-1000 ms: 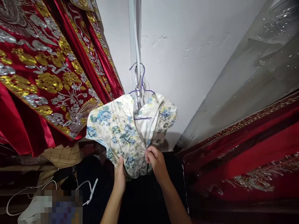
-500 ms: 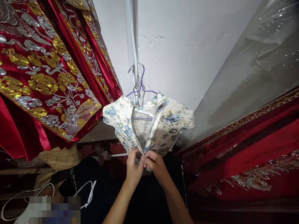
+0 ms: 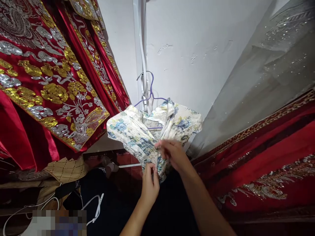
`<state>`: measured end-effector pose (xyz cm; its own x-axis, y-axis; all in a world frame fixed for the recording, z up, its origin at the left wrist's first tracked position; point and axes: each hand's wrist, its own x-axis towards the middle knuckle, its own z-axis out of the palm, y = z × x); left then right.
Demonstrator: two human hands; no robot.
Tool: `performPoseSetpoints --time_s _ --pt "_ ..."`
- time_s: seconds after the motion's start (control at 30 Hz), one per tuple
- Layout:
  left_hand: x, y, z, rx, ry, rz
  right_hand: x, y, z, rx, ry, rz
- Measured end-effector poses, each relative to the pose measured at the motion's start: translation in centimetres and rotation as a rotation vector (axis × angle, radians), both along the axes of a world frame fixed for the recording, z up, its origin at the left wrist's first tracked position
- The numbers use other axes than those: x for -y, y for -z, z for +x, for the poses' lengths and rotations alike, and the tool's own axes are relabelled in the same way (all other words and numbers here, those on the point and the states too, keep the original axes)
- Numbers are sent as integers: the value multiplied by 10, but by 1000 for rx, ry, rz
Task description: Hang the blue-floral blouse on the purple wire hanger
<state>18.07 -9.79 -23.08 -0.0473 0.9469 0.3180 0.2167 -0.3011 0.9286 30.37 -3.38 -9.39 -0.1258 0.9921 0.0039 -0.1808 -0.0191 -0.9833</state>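
A glossy cream floral dress [image 3: 137, 132] hangs bunched on a thin purple wire hanger [image 3: 152, 95] against the white wall [image 3: 197, 59], its lower part hidden by the hands. The left hand [image 3: 150, 183] pinches the front seam low down; the blurred right hand [image 3: 172, 152] pinches it higher. Red garments stiff with gold and silver embroidery [image 3: 49, 85] hang left, cut off by the frame.

White garment [image 3: 137, 132] with blue and yellow floral print, purple hanger [image 3: 152, 95], red embroidered fabric [image 3: 44, 85] with gold and silver flowers, white wall [image 3: 192, 49], grey sequinned cloth [image 3: 265, 75]

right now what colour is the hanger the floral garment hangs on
Purple hanger, seen in the head view above the cream, blue-flowered garment.
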Motion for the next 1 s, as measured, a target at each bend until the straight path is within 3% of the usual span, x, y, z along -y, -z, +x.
performPoseSetpoints --time_s 0.1,0.17,0.27,0.33,0.43,0.57,0.63,0.7,0.77,0.87,0.93,1.0 --pt "-2 10 11 14 20 -33 -30 -54 4 18 25 123" --pt "-4 17 16 18 47 -51 -42 -80 3 -31 66 203" --pt "-11 18 11 6 115 -82 -45 -91 -5 -57 76 278" --pt "-22 4 0 -22 185 -87 -40 -83 -9 -32 42 312" --pt "-46 -45 -23 -38 231 9 -32 -69 -10 -22 42 324" --pt "-77 -140 -41 31 54 324 -25 -73 -8 -8 57 346" --pt "-88 -182 -42 -59 3 508 -24 -80 -9 11 53 390" --pt "-95 -210 -39 -209 -9 586 -27 -82 -12 29 70 421" --pt "-97 -226 -35 -331 -23 607 -35 -73 -16 45 107 435" --pt "-98 -233 -39 -362 -108 648 -50 -39 -24 85 157 378" --pt "-100 -232 -57 -248 -228 667 -55 -9 -28 135 189 303" --pt "-104 -226 -90 -10 -345 640 -50 23 -31 166 215 241"
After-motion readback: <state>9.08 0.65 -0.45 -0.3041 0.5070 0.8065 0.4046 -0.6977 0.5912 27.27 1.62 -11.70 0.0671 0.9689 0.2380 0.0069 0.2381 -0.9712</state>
